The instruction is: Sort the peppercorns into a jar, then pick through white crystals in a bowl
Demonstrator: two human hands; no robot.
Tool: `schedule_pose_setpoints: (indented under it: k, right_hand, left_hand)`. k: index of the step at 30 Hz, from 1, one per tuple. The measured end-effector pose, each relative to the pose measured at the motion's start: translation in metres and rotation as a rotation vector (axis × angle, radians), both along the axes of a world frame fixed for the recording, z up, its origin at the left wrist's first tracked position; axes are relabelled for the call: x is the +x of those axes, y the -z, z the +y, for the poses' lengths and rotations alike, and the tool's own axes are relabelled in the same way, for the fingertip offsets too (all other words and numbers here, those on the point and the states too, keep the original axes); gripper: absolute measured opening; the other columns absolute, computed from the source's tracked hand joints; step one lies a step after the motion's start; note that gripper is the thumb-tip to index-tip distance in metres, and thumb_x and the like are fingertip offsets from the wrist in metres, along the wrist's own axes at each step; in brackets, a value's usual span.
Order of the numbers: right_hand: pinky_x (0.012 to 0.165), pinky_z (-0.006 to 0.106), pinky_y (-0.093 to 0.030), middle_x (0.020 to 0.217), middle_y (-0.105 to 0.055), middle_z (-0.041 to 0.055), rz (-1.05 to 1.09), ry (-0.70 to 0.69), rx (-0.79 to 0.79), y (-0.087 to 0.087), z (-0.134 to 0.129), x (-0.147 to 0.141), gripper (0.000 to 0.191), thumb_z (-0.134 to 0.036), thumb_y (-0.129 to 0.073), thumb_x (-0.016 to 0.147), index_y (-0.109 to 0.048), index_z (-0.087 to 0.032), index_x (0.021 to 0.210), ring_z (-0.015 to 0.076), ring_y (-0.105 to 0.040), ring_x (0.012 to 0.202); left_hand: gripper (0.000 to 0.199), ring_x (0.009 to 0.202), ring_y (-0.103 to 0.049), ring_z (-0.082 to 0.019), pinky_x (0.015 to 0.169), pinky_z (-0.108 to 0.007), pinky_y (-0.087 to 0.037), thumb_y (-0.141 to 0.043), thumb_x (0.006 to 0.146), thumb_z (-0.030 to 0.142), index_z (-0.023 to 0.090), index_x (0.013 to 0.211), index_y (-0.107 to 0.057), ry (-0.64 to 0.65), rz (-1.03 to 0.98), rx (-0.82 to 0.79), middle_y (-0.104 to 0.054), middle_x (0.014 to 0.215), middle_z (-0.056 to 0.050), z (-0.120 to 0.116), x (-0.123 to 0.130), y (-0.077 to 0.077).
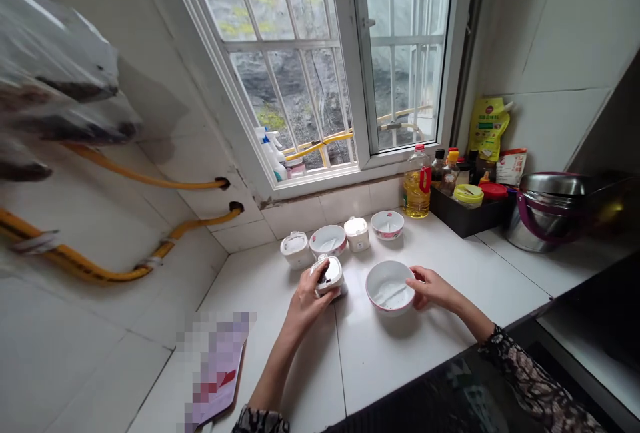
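The left hand (pixel 309 294) is gripping a small white lidded container (pixel 331 274) just above the counter or on it, I can't tell which. The right hand (pixel 431 286) is holding the rim of a white bowl (pixel 390 288) with a spoon lying inside. Behind them, two more lidded containers and two patterned bowls are standing near the tiled wall (pixel 345 204), and an oil bottle (pixel 417 183) is standing beside a black tray (pixel 467 216) of condiments.

Plastic bag (pixel 60 66) cut off by the left edge, its dark contents blurred, perhaps food; phone (pixel 220 373) partly pixelated
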State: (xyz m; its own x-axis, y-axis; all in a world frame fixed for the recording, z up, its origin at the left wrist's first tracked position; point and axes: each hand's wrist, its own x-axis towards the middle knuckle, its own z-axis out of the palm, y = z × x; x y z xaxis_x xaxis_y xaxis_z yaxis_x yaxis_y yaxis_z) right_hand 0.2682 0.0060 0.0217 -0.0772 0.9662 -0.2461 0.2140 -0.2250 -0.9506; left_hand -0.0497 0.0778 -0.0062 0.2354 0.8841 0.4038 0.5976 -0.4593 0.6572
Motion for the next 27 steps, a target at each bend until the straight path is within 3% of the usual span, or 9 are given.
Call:
schedule_pose_setpoints:
  k: [4, 9, 14, 20, 24, 27]
  right_hand:
    - [0.044, 0.023, -0.053, 0.071, -0.062, -0.0024, -0.002, 0.033, -0.034, -0.001, 0.003, -0.004, 0.021, -0.019, -0.057, 0.083, -0.056, -0.014, 0.104, 0.0123, -0.064, 0.048]
    - [0.043, 0.022, -0.053, 0.065, -0.064, -0.003, -0.011, 0.091, -0.038, -0.003, 0.006, 0.007, 0.032, -0.009, -0.054, 0.076, -0.059, -0.013, 0.107, 0.0135, -0.064, 0.045]
    - [0.043, 0.025, -0.055, 0.056, -0.063, -0.0013, 0.004, 0.299, -0.033, -0.01, 0.018, 0.046, 0.029, -0.006, -0.054, 0.073, -0.063, -0.01, 0.1, 0.0176, -0.065, 0.045]
    - [0.042, 0.023, -0.053, 0.06, -0.061, -0.0034, -0.046, 0.545, 0.023, -0.017, 0.054, 0.092, 0.034, -0.006, -0.057, 0.075, -0.06, -0.01, 0.108, 0.0135, -0.062, 0.041]
    - [0.044, 0.026, -0.055, 0.061, -0.059, -0.0033, -0.061, 0.647, 0.036, -0.016, 0.079, 0.104, 0.034, -0.009, -0.06, 0.079, -0.059, -0.007, 0.113, 0.0142, -0.061, 0.042]
    - [0.052, 0.03, -0.057, 0.073, -0.064, 0.0017, -0.048, 0.687, 0.022, -0.012, 0.092, 0.106, 0.034, -0.016, -0.064, 0.083, -0.059, -0.007, 0.116, 0.0152, -0.064, 0.05]
  left_hand:
    - [0.083, 0.124, -0.055, -0.03, 0.105, -0.046, -0.044, -0.069, 0.07, 0.034, 0.025, 0.147, -0.038, -0.029, -0.038, -0.087, -0.057, 0.129, -0.008, 0.0, -0.001, -0.005]
    - [0.093, 0.125, -0.055, -0.03, 0.107, -0.046, -0.042, -0.073, 0.066, 0.035, 0.024, 0.149, -0.032, -0.014, -0.082, -0.14, -0.055, 0.133, -0.009, 0.003, -0.001, -0.011]
    - [0.096, 0.125, -0.055, -0.032, 0.106, -0.048, -0.043, -0.076, 0.06, 0.034, 0.022, 0.146, -0.036, -0.027, -0.08, -0.158, -0.056, 0.134, -0.012, 0.006, -0.001, -0.015]
    - [0.088, 0.132, -0.049, -0.033, 0.109, -0.048, -0.041, -0.074, 0.063, 0.035, 0.023, 0.143, -0.04, -0.026, -0.081, -0.171, -0.051, 0.142, -0.011, 0.001, 0.001, -0.019]
    - [0.089, 0.129, -0.052, -0.034, 0.106, -0.048, -0.043, -0.074, 0.062, 0.034, 0.023, 0.144, -0.04, -0.037, -0.083, -0.176, -0.052, 0.141, -0.012, 0.0, 0.001, -0.018]
    - [0.093, 0.129, -0.051, -0.033, 0.106, -0.048, -0.043, -0.075, 0.062, 0.033, 0.022, 0.146, -0.036, -0.037, -0.085, -0.155, -0.054, 0.139, -0.012, 0.002, 0.001, -0.015]
